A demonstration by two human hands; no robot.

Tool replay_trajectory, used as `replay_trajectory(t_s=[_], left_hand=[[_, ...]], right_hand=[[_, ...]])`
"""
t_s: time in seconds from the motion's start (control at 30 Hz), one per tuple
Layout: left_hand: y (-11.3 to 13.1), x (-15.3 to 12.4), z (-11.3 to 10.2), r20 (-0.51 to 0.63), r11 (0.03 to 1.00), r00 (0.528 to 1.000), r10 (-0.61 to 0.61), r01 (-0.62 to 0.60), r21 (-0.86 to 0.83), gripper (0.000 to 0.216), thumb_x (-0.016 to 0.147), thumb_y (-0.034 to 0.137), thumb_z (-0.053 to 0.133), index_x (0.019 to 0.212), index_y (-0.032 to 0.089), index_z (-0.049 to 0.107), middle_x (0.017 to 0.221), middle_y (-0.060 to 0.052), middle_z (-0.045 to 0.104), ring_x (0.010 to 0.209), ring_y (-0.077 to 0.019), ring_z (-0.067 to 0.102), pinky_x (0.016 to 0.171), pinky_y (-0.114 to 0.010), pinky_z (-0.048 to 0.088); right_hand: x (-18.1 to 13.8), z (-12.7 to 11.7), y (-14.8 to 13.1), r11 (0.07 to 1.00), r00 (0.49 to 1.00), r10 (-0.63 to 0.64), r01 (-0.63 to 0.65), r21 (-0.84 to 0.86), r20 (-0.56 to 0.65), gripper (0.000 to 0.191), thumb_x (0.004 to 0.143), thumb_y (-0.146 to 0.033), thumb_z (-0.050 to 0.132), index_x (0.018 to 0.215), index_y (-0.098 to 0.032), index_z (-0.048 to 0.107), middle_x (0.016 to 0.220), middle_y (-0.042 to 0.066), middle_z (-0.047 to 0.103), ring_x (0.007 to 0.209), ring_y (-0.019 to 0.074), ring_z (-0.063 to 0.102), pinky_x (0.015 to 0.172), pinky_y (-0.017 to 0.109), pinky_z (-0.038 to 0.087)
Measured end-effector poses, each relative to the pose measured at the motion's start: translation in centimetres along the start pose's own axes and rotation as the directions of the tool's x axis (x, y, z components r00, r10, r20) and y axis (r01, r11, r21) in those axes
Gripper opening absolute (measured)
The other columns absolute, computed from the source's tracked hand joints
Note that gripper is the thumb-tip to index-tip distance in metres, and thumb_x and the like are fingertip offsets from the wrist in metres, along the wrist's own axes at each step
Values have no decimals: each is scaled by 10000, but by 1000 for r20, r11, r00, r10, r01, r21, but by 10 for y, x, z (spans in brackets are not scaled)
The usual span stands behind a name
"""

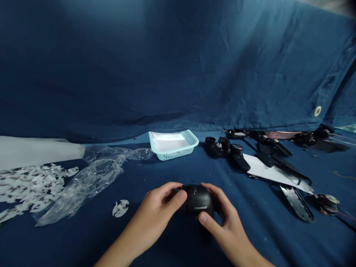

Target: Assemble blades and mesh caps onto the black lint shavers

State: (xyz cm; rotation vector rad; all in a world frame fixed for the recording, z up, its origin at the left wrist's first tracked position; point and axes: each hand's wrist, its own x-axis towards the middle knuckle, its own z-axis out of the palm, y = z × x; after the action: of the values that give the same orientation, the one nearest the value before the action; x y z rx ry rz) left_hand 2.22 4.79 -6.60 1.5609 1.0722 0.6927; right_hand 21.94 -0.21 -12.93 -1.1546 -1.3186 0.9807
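— What did you have along the left edge?

— A white sheet [33, 150] lay flat at the far left, and in front of it I saw a scatter of white die-cut paper pieces [27, 185] on the blue cloth [172, 74]. Just to their right was a crumpled clear plastic bag [91, 174], stretching toward the middle. One stray paper piece [120, 208] sat alone on the cloth, near my left wrist.

— And the hands?

— My left hand [158, 205] was curled around the left side of a small black rounded device [198, 200], thumb pressed on its near face, fingers wrapped over the top. The device sat low in the centre, close to me, with small pale lettering on its front that I couldn't read. My right hand [222, 215] gripped its right side, thumb lying under the lettering, fingers closed behind it. I couldn't tell whether the device rested on the cloth or was held just above it.

— Behind them?

— A pale green plastic basket [191, 142] with something white in it stood farther back, well apart from the hands. To its right lay a jumble of black plastic parts [230, 150], a white paper sheet [267, 170] partly over them, and a dark curved strip [297, 202] nearer the right edge, beside a small round part with wires [328, 204]
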Motion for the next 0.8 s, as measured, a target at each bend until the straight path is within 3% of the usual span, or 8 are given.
replay_trajectory(t_s=[0.07,0.17,0.33,0.4,0.5,0.63,0.7,0.8], left_hand=[[1,0,-2,81,999,996,32,-31,-16,456,843,456,664,1259,275,613,1206,-68,674,1131,-280,606,953,-418,480],[1,-1,-5,78,996,993,87,-89,19,727,704,403,810,1364,340,510,1430,-74,507,1283,-318,477,1008,-454,443],[-5,2,0,39,994,996,-79,82,-72,590,896,584,513,1339,195,538,1030,-126,698,768,-229,677,654,-365,542],[-5,2,0,96,990,993,-63,74,-118,609,837,519,652,1357,229,523,1136,-127,675,858,-239,681,710,-366,552],[-3,0,-1,104,975,995,-8,31,-222,779,736,427,793,1420,333,432,1444,-109,481,1202,-294,557,919,-407,515],[-4,1,1,96,958,985,-146,165,-234,615,864,592,566,1349,217,513,1280,-175,592,916,-274,682,637,-369,573],[-5,1,2,125,973,988,-88,112,-203,593,815,517,676,1318,231,544,1304,-155,581,1046,-299,642,714,-387,577],[-6,-1,3,92,973,996,22,0,-230,754,700,387,828,1370,348,487,1486,-65,433,1402,-306,326,1020,-438,454]], right_hand=[[-1,0,0,1000,1000,4,-4,-14,-5,507,817,-420,710,1269,-311,508,1246,38,632,1130,244,596,937,331,484],[-2,0,-2,1000,1000,25,-25,-17,-15,483,831,-436,687,1258,-291,515,1235,53,637,1123,255,601,924,348,490],[-2,0,-1,998,1000,6,-7,-66,-19,531,807,-420,714,1278,-284,509,1236,62,634,1117,269,607,938,373,485],[-2,-1,0,996,1000,3,-5,-84,-24,536,802,-419,719,1277,-284,512,1241,63,634,1122,272,604,937,376,486],[0,-1,0,997,999,16,-18,-74,-29,514,819,-423,700,1275,-284,511,1236,61,637,1110,267,612,922,367,495],[1,-1,-1,996,1000,-16,15,-90,-16,521,808,-407,715,1274,-291,511,1228,48,635,1113,257,608,947,360,476],[1,-1,-1,993,1000,-24,23,-112,-11,514,815,-402,711,1274,-289,509,1224,49,634,1108,257,607,947,366,472],[0,0,-1,988,999,-45,43,-146,-16,505,829,-398,698,1282,-289,501,1224,51,629,1094,254,610,936,371,476]])
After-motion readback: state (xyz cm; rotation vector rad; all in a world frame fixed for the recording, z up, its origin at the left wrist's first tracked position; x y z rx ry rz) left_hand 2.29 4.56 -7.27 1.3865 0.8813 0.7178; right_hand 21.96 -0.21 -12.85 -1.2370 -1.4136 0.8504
